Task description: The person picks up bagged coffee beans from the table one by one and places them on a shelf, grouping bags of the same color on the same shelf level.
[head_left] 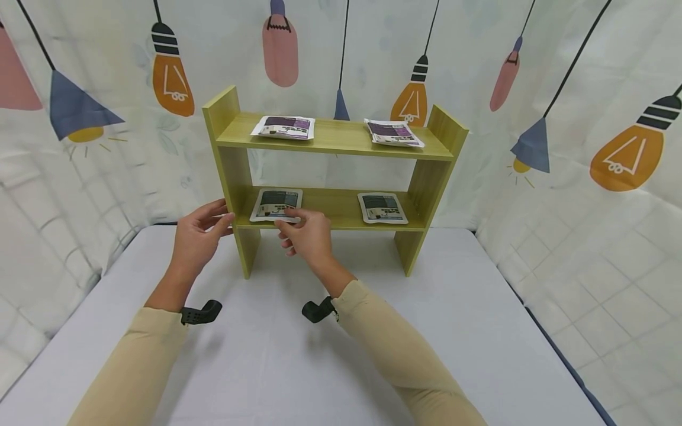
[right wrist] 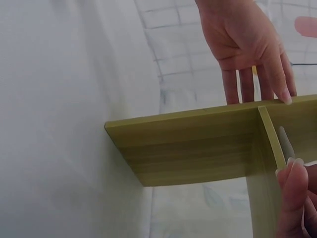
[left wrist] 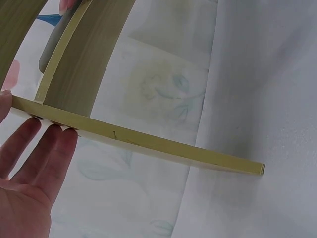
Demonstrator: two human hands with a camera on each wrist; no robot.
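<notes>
A small two-tier wooden shelf [head_left: 341,207] stands on the table. My left hand [head_left: 199,231] holds its left side panel, thumb at the front edge and fingers against the outer face [left wrist: 42,153]. On the lower tier's left part lies a flat pouch with a dark green and white label [head_left: 274,201]. My right hand [head_left: 309,234] pinches its front right edge between thumb and index finger; the exact contact is partly hidden. In the right wrist view the fingertips [right wrist: 292,166] meet at the tier's front edge, beside the pouch.
A similar green-labelled pouch [head_left: 382,208] lies on the lower tier's right. Two purple-labelled pouches, one left [head_left: 285,127] and one right [head_left: 393,133], lie on the top tier. A white-covered table [head_left: 256,367] spreads below; patterned curtains [head_left: 575,236] surround it.
</notes>
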